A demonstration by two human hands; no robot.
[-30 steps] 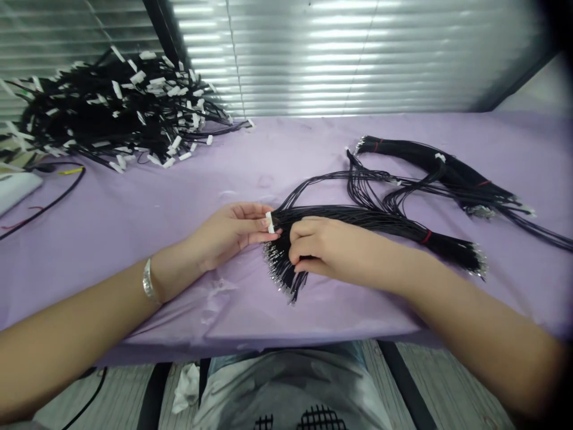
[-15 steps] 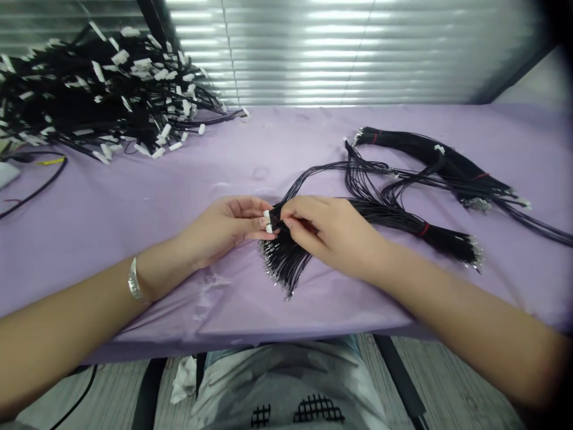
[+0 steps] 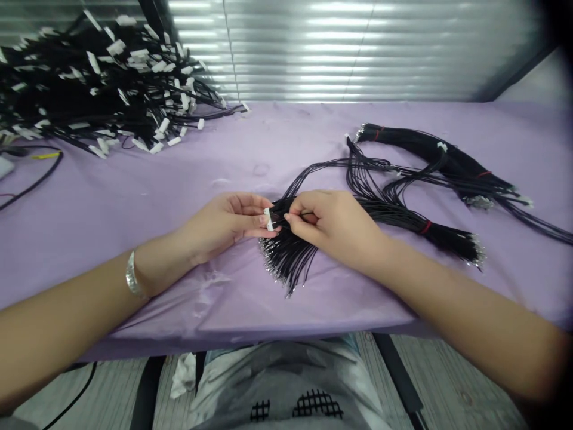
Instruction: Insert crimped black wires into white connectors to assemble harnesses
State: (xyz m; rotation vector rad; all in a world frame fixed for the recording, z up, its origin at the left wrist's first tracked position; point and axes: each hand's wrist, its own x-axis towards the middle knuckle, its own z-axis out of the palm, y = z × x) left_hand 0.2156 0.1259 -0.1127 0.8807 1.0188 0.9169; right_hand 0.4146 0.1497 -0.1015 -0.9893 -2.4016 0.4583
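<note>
Midway, left hand (image 3: pixel 224 224) fingers pinched a white connector (image 3: pixel 269 218); right hand (image 3: pixel 333 224) fingers gripped a black wire (image 3: pixel 307 213) beside it, likely needing careful alignment.

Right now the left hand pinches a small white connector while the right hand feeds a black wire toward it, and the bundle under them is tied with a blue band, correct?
Not quite: in the head view the band on the bundle is red, not blue. The left hand does pinch the white connector, and the right hand holds a black wire toward it.

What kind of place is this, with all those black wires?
Probably a workshop bench for wiring. A big heap of wires with white plugs, tied wire bundles, and hands holding a small white plug.
</note>
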